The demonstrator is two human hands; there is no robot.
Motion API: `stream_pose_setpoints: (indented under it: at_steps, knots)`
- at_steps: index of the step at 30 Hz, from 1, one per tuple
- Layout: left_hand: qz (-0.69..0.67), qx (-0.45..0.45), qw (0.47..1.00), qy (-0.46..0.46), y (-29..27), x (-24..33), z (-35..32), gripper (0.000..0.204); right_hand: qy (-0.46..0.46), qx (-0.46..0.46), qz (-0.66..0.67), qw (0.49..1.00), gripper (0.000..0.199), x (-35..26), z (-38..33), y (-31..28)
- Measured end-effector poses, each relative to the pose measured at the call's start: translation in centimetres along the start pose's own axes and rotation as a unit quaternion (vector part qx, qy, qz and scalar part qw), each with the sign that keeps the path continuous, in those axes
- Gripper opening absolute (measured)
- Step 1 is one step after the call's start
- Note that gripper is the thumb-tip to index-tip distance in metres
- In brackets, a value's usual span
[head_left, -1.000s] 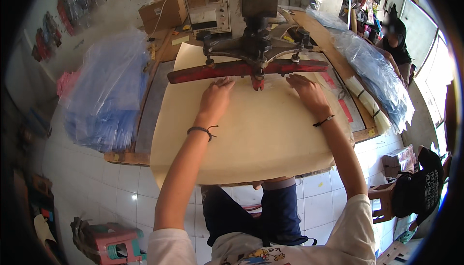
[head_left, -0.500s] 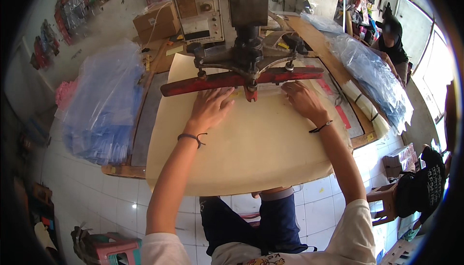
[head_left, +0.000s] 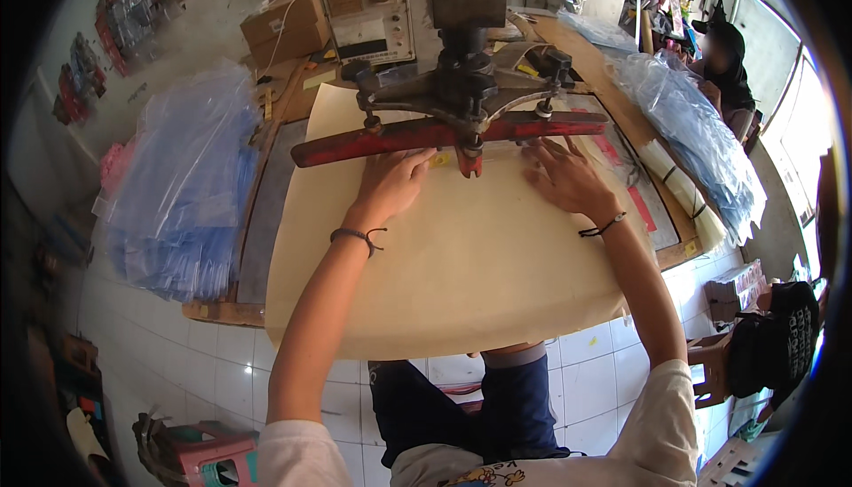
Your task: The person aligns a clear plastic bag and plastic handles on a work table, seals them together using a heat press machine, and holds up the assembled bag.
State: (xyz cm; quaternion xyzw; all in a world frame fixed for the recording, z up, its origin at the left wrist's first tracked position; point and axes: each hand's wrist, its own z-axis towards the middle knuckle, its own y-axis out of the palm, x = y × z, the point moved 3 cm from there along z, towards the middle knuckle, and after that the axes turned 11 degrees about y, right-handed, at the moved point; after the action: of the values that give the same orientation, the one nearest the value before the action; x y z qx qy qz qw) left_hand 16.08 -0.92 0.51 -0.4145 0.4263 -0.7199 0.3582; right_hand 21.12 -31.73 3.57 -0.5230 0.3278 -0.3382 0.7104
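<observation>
Moved: both hands have slid forward to the red press bar (head_left: 444, 134).
Left hand (head_left: 390, 183): flat, fingers spread, just under the bar's left half.
Right hand (head_left: 564, 178): flat, apart from the left, pressing a clear plastic sheet (head_left: 506, 160) on the cream board (head_left: 444, 265).
Holders: cardboard box (head_left: 288, 30) behind the bar, contents unseen; clear bags (head_left: 177, 194) stacked left.

Small production workshop: a press machine (head_left: 461, 70) with a red bar (head_left: 444, 136) over a cream-sheeted wooden worktable (head_left: 444, 256), stacks of clear plastic bags left (head_left: 177, 194) and far right (head_left: 701, 132), cardboard boxes (head_left: 284, 30) far left, white tiled floor (head_left: 222, 372), another worker (head_left: 723, 61) far right.
</observation>
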Motion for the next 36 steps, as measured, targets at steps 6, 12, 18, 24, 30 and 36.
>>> stream_pose_setpoints:
  at_steps: [6,12,18,24,30,36]
  knots:
    - [0.057,0.013,0.997,0.046,0.6,-0.3,-0.2,0.045,0.025,-0.001,0.012,1.0,0.051,0.4,-0.6,-0.3]
    - [0.053,0.009,0.997,0.056,0.5,-0.7,-0.3,0.045,0.013,0.096,-0.048,0.994,0.054,0.8,-1.8,0.0]
    - [-0.028,-0.053,0.998,-0.019,-0.7,0.6,0.5,0.043,0.036,0.06,-0.016,0.997,0.055,1.0,-1.3,-0.3]
    - [0.039,0.021,0.997,0.058,0.6,-0.1,0.3,0.043,-0.026,0.109,-0.044,0.993,0.053,2.2,0.0,0.2]
    - [0.067,0.017,0.997,0.039,0.9,-0.2,0.0,0.052,-0.035,0.002,0.02,0.999,0.058,1.2,-0.3,-0.6]
    - [0.09,0.016,0.995,-0.029,0.9,0.9,-1.6,0.065,0.004,-0.046,0.024,0.999,0.06,1.3,-0.3,-0.4]
